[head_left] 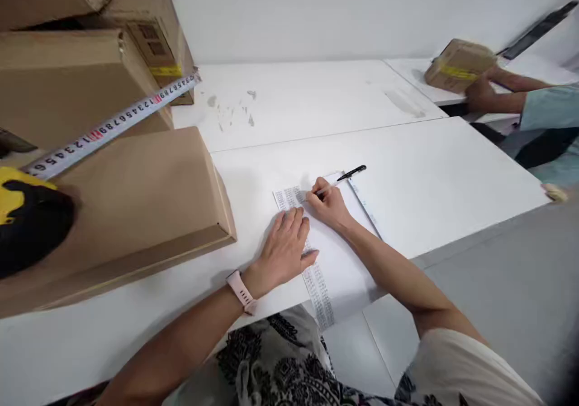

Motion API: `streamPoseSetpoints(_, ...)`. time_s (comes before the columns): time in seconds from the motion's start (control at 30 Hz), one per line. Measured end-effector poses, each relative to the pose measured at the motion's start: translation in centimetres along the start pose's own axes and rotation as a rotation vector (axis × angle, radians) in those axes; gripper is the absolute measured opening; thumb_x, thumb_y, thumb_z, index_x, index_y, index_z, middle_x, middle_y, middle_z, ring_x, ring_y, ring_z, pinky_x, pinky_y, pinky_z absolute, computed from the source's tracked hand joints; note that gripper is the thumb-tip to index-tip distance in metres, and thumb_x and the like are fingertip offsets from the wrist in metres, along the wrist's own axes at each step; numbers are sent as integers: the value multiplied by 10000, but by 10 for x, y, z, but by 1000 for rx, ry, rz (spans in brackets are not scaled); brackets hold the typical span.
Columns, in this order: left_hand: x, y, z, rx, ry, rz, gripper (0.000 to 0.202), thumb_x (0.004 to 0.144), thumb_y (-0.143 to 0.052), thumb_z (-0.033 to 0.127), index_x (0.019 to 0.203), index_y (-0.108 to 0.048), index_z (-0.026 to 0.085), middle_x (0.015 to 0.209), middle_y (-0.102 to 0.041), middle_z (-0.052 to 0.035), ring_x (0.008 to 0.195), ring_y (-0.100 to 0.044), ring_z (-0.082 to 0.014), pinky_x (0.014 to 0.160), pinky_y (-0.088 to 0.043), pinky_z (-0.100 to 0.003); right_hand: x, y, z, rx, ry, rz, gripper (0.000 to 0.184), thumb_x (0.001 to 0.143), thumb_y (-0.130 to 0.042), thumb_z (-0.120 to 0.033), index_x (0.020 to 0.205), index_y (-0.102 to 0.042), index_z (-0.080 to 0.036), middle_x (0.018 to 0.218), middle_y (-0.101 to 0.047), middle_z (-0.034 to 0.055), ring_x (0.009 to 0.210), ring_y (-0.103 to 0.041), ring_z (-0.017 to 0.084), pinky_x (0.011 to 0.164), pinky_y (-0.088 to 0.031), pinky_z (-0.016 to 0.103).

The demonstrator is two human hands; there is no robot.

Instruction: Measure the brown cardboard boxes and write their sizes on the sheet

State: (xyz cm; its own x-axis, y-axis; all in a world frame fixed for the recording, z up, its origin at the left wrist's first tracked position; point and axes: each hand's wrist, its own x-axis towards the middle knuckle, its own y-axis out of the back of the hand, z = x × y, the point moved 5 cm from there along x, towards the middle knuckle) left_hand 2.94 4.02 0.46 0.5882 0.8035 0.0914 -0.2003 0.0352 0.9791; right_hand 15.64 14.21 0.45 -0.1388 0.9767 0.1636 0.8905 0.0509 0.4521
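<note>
My right hand [330,206] grips a pen [346,175] with a black end, its tip side down at the paper. Under both hands lies a white sheet of paper [344,267] with columns of small print or writing along its left side; I cannot read them. Flat on the sheet's left part rests my left hand [286,240], fingers stretched out, holding nothing. A pale pink watch band [241,291] circles the left wrist. The paper's lower end reaches past the table's front edge.
Cardboard boxes [136,195] stand at the left. A yellow-black tape measure [31,225] lies on one, its blade [113,125] extended. Along the back runs a white table [289,104] with grey marks. At right, another person's hand [482,95] touches a taped box [459,65].
</note>
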Motion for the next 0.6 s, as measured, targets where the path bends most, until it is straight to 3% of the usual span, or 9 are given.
streamPoseSetpoints(0.27,0,-2,-1,-12,11,54,675,971,-549,524,1400,-519,4,1561,-454,-286,1468,-399,-385,1226,-263,-522,-1,0,-2,36,-13,-13,197,757,-579,-309,667,-416,-246,531,-381,-70,534,-342,114,527,-263,275)
streamPoseSetpoints(0.6,1,-2,0,-19,2,43,689,973,-551,524,1397,-519,-19,1553,-458,-298,1459,-407,-401,1220,-274,-539,-2,2,0,36,-17,-1,195,779,-578,-291,682,-417,-242,541,-377,-75,542,-342,109,535,-268,273)
